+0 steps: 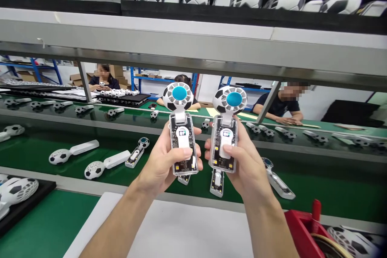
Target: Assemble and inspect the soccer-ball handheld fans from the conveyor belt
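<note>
My left hand [165,155] is wrapped round a football-patterned device [183,141], its thumb on the white strip of the clear front. My right hand [242,153] grips a matching device [224,141] the same way, thumb on its white part. Both are upright side by side, slightly apart, with round blue centres in their black-and-white heads and small lit displays below. Behind and below them, more such devices lie on the green conveyor belt [111,185], one [217,183] partly hidden by the device in my right hand.
White paper [181,229] lies beneath my forearms. A red bin [302,229] stands at lower right, a black tray [36,205] at left. Overhead runs a metal shelf [181,40] holding football-patterned parts. Several people sit across the belt.
</note>
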`<state>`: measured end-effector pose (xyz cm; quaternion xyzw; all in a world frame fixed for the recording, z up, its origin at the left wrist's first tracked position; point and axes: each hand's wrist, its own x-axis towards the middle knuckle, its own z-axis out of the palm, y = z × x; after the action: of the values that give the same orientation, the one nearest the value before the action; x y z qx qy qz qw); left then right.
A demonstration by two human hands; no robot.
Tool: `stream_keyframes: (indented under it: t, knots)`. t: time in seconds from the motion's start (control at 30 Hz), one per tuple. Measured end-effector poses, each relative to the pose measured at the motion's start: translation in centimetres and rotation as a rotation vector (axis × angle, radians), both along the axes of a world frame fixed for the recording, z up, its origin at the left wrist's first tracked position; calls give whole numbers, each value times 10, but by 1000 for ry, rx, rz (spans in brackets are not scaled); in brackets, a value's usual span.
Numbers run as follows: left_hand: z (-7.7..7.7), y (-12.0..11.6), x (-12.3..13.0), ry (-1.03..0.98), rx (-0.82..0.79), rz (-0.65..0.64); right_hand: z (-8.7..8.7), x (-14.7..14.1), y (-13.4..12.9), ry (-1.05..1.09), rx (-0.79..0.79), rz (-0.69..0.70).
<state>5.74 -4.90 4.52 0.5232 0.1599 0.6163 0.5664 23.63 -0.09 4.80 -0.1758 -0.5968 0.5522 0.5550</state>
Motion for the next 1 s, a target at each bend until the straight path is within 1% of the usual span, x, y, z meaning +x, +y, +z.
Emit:
stream_keyframes:
  t: [0.13, 0.4, 0.6, 0.77, 0.9, 0.97, 1.0]
  knots:
    - [0, 1, 4, -24, -6, 15, 1, -2, -1, -5, -25, -28]
    - [-4, 3, 2, -98, 9, 10, -1, -2, 2, 19, -33, 94]
    - [-2, 3, 4, -111, -14, 10, -1, -2, 2, 40, -29, 103]
    - [-3, 4, 3, -52, 2, -38, 0, -4, 2, 30, -45, 97]
    - [-4, 4, 2, -53, 23, -37, 0, -6, 1, 59, -37, 70]
    - [-4, 4, 3, -55, 12, -25, 1, -7, 0, 72, -54, 30]
    - [-4, 5, 4, -60, 0, 1, 1, -8, 0, 84, -80, -6]
